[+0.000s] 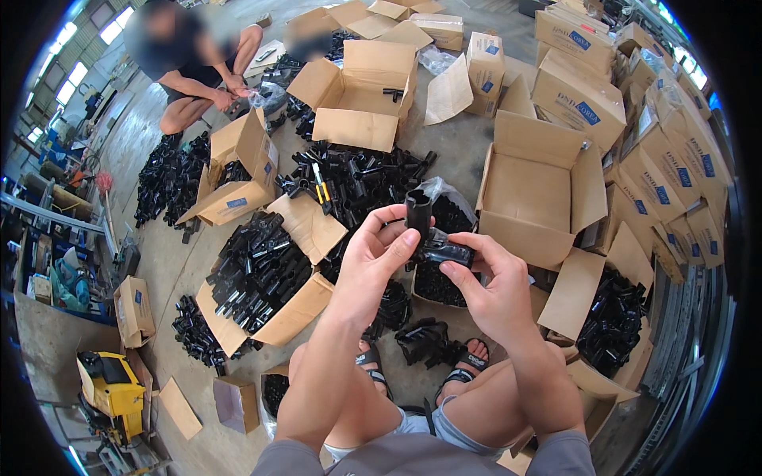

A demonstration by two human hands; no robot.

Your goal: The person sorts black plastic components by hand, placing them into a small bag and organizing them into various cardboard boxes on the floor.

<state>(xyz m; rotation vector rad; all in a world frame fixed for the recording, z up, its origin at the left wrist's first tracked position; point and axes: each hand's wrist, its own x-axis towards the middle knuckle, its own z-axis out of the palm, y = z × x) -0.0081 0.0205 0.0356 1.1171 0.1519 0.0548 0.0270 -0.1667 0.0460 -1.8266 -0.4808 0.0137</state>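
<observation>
My left hand (379, 252) is closed round an upright black tubular fitting (418, 211), its open end facing up. My right hand (490, 276) pinches a black horizontal tube piece (446, 251) between thumb and fingers, right against the upright one. Whether the two form one joined part I cannot tell. Beneath my hands stands a plastic-lined box of black fittings (440, 284). A heap of similar fittings (365, 178) lies beyond my left hand, with a yellow-and-black utility knife (321, 187) on top.
An open carton (528, 214) stands right of my hands; a carton packed with fittings (262, 274) stands left. Stacked closed cartons (583, 99) fill the far right. Another person (190, 67) crouches at the far left, hands on a plastic bag. A yellow machine (111, 393) sits at lower left.
</observation>
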